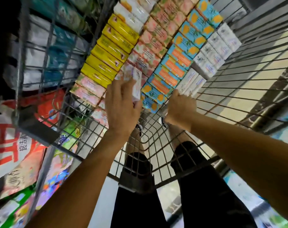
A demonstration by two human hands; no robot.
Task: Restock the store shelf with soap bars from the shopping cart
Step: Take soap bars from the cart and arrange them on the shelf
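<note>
Cart: wire shopping cart (238,89), seen from above; soap bars lie in rows on its floor.
Yellow row: yellow soap bars (110,51), side by side along the left.
Pink row: peach-print soap bars (156,35), just right of the yellow ones; more of them (89,89) at the near end of the left side.
Blue row: blue-and-orange soap bars (181,53), next right.
White row: white soap bars (212,51), rightmost.
Left hand (122,111): grip holds a pale pink-and-white soap bar (137,86), raised on edge above the pink row, fingers curled round it.
Right hand (181,109): grip closed on the nearest white soap bars (191,83) at the row's end.
Shelf: store shelf (25,145) beside the cart on the left, with packaged goods, blurred.
Person: dark trousers (205,186) visible through the wire.
</note>
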